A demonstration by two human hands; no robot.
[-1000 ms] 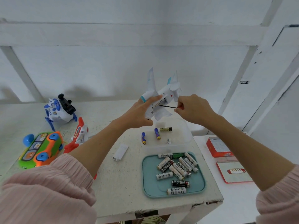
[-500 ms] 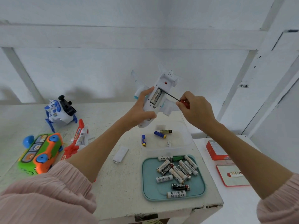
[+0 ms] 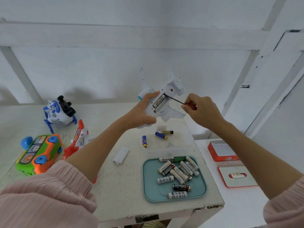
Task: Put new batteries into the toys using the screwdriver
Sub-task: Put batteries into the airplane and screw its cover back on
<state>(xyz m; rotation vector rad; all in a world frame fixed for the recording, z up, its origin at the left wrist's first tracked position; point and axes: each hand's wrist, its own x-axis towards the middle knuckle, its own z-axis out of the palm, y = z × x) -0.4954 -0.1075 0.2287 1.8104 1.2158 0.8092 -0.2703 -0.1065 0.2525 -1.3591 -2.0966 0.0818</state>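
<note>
Since the earlier frame, toy plane point(image 3: 162, 102) sits slightly lower, screwdriver point(image 3: 178, 101) tip now at upper end of the open battery bay. Left hand point(image 3: 141, 112) grips fuselage above the counter point(image 3: 125, 178), fingers wrapped round it. Right hand point(image 3: 199, 109) pinches red handle, to the right of the bay. Seated battery point(image 3: 159, 101) lies lengthwise, long axis running toward the tail; shaft meets it obliquely from the right

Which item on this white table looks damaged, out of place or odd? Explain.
The white table's front edge is chipped, dark patches showing through the paint. A small white plastic battery cover lies loose, apart from any toy. Nothing else stands out.
</note>
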